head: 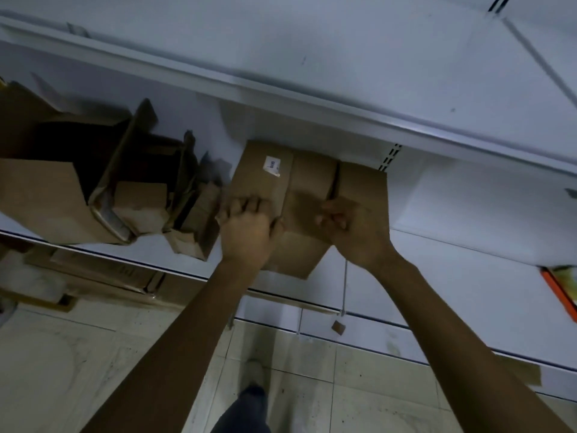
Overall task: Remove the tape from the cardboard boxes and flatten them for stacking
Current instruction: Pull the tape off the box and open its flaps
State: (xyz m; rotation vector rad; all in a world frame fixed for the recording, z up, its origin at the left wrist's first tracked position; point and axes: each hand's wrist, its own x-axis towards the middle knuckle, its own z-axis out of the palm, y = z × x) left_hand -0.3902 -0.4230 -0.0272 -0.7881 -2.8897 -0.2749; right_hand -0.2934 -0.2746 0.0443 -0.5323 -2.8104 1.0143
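Two hands meet on one closed cardboard box (265,182) that sits near the front edge of a white shelf (452,214), its near corner overhanging that edge; its long side runs along the shelf, left to right. A wide band of brown tape (312,173) crosses its top from the front edge toward the back, so the band's long axis points away from the person; a dark seam shows just right of it. The left hand (246,226) grips the box's near left corner, fingers over the top and thumb against the front face, which looks like bracing. The right hand (349,226) is the nearer to the tape, lying at its near end with fingers curled against the cardboard; blur hides whether they have the tape pinched or only pick at it. Judged from this, the peel would run from the front edge toward the back of the shelf, straight along the band, while the left hand holds the box from sliding. A small white label (271,166) sits left of the tape; opened boxes (46,195) stand toward the shelf's left end, well apart from the right hand.
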